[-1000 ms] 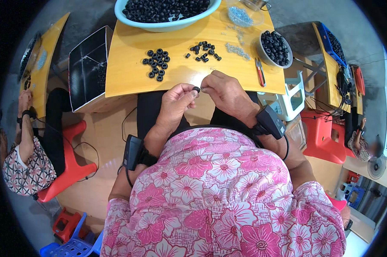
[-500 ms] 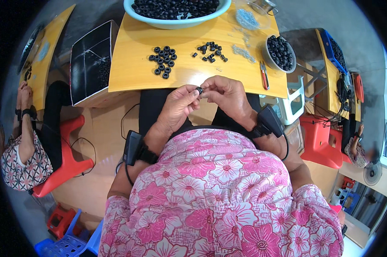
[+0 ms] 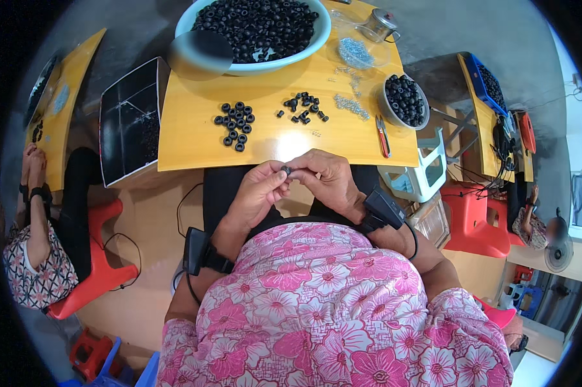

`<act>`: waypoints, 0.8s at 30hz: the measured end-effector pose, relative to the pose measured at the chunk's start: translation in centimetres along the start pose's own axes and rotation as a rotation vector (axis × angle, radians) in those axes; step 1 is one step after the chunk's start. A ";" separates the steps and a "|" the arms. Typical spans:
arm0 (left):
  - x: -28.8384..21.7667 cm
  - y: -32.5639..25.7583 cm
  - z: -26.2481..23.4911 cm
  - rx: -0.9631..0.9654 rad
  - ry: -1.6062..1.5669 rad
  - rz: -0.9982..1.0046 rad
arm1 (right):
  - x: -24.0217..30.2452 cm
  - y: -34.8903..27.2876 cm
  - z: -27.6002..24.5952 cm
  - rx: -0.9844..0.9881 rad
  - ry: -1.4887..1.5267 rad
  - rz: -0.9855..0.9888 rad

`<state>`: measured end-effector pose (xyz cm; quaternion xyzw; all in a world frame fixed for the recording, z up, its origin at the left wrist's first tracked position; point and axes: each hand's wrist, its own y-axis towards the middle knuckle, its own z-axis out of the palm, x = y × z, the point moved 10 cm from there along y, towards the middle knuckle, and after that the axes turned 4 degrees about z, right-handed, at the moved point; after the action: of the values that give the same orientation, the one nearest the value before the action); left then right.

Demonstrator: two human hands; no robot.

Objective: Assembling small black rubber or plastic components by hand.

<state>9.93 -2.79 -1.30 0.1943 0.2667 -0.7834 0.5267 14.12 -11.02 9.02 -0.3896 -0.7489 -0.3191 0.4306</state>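
Observation:
My left hand (image 3: 260, 192) pinches a small round black part (image 3: 286, 169) between thumb and fingertips, just off the table's near edge. Closed against the part's other side are the thumb and fingers of my right hand (image 3: 328, 179); whether they hold a second tiny piece is hidden. On the table beyond lies a cluster of black rings (image 3: 235, 124), and right of it a loose group of small black plugs (image 3: 303, 107). Small shiny silvery pieces (image 3: 351, 106) are scattered farther right, beside red-handled snips (image 3: 383, 137).
A large pale-blue basin (image 3: 273, 64) of black parts stands at the back of the yellow table (image 3: 271, 151). A bowl of black parts (image 3: 404, 101), a clear dish (image 3: 356, 53) and a metal cup (image 3: 383, 20) are at right. A co-worker (image 3: 42, 251) sits at far left.
The view has shifted, so the table and my hands appear lower and slightly left. Both hands stay together at the black part. A blurred dark round shape now overlaps the basin's left side.

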 end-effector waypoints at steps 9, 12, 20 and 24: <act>-0.2 0.4 -0.7 -0.008 -0.054 0.045 | -4.7 3.0 -8.0 -0.297 -0.279 0.254; -0.2 0.5 -0.7 -0.011 -0.046 0.038 | -5.7 3.8 -8.6 -0.311 -0.392 0.262; -0.3 0.6 -0.7 0.016 -0.025 0.038 | -7.1 4.6 -7.9 -0.297 -0.452 0.302; -0.2 0.4 -0.8 0.005 -0.011 0.044 | -7.0 4.4 -7.9 -0.322 -0.471 0.277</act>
<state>10.41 -2.24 -1.91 0.1971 0.2575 -0.7732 0.5449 23.30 -17.43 6.73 -0.6143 -0.7078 -0.2727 0.2175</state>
